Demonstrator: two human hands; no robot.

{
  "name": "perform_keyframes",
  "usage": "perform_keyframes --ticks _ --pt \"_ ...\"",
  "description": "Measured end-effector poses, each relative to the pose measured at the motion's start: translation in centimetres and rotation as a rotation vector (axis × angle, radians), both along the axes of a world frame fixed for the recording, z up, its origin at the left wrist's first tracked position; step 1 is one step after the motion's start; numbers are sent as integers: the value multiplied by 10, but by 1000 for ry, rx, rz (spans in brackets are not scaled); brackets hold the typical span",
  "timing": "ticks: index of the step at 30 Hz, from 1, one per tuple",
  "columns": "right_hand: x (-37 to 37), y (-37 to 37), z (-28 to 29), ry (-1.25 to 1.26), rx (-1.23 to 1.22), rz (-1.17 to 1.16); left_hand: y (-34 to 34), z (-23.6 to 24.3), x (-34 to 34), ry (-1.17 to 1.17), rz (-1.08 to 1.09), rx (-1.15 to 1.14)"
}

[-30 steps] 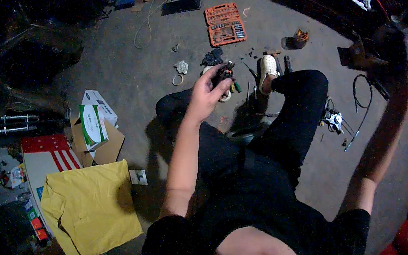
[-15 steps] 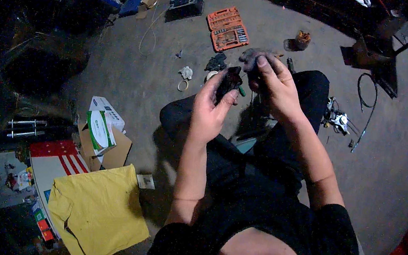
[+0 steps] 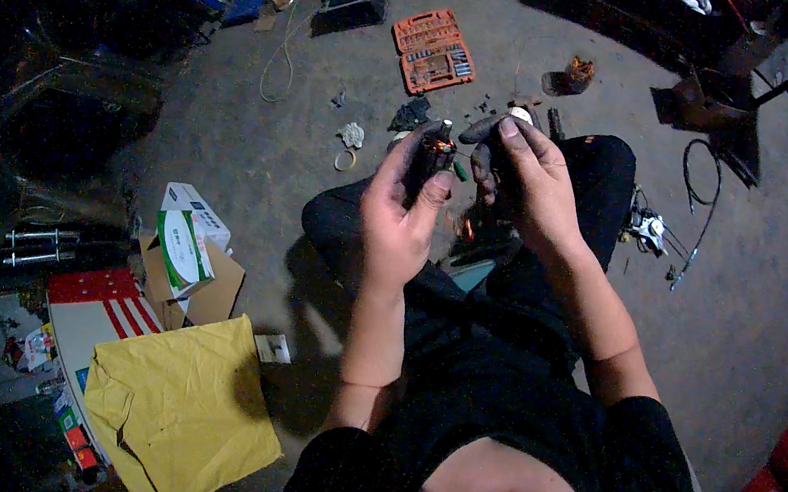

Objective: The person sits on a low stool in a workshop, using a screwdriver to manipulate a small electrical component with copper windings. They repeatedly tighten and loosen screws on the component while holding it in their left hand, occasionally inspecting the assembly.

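Observation:
Up in front of me, my left hand (image 3: 399, 218) is closed around a dark cylindrical part with a copper-coloured band and a short pale shaft on top, which looks like a motor armature (image 3: 440, 147). Thumb and fingers clasp it from both sides. My right hand (image 3: 522, 168) hovers just to its right, a small gap away. Its blackened index finger stretches toward the part, the other fingers are bent and apart, and I see nothing held in them. A small green object (image 3: 460, 170) shows behind, between the hands.
Beyond my hands lie an orange socket set case (image 3: 436, 51), a black battery-like box (image 3: 350, 7) and a jar (image 3: 579, 73). Black cable (image 3: 705, 207) and a metal assembly (image 3: 647, 226) are right of my knee. Cartons (image 3: 190, 249) and yellow cloth (image 3: 186, 397) stand left.
My right hand's fingers have shifted and its index finger now points at the armature. The armature has turned upright in my left hand, showing its copper band and pale shaft.

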State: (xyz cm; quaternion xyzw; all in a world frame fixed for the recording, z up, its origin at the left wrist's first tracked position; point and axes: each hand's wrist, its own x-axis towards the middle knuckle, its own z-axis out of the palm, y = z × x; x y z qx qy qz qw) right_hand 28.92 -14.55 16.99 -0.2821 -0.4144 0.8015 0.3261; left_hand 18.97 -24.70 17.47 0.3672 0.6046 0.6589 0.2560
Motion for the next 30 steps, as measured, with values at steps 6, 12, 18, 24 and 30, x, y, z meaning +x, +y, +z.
perform_keyframes --ticks 6,12,18,24,30 --pt "1 1 -2 -149 532 20 -9 -3 -2 329 92 -42" --pt "1 6 4 -285 1027 71 -6 8 -2 600 106 -130" --pt "9 4 10 -175 297 242 -2 9 5 552 43 -112" --pt "9 0 11 -36 -120 256 -1 -5 0 381 3 -55" --pt "11 2 17 -24 -63 275 -2 -1 -2 393 93 -105"
